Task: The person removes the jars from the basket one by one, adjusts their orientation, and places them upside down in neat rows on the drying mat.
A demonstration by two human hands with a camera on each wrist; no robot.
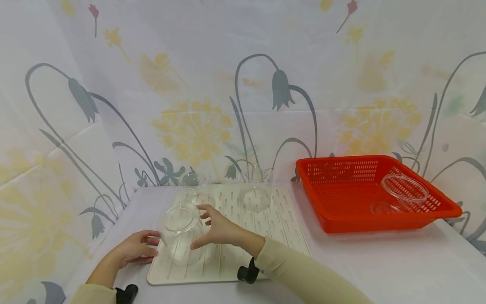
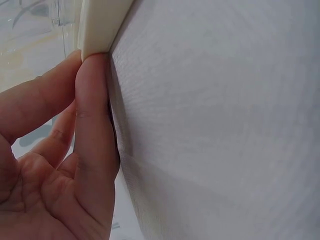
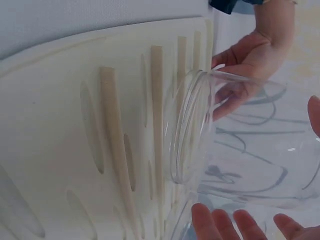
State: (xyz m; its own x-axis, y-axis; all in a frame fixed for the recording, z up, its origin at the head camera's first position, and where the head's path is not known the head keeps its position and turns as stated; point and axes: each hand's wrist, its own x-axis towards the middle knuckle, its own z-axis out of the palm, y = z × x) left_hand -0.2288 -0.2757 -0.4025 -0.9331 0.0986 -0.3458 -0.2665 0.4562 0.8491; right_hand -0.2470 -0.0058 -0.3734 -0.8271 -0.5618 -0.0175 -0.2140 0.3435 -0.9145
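Note:
A clear container like a jar stands on the left part of a white ridged draining mat. Its ringed rim faces the mat in the right wrist view. My right hand curves loosely around it, index finger near the top and thumb at the near side. In the right wrist view those fingers sit just beside the clear wall. My left hand is left of the container, fingertips against the mat's edge. Close up, the left wrist view shows these fingers touching the mat's side.
Two more clear vessels stand at the back of the mat, one on the left and one near the middle. A red plastic basket at the right has a round clear piece in it. Flower-printed cloth rises behind.

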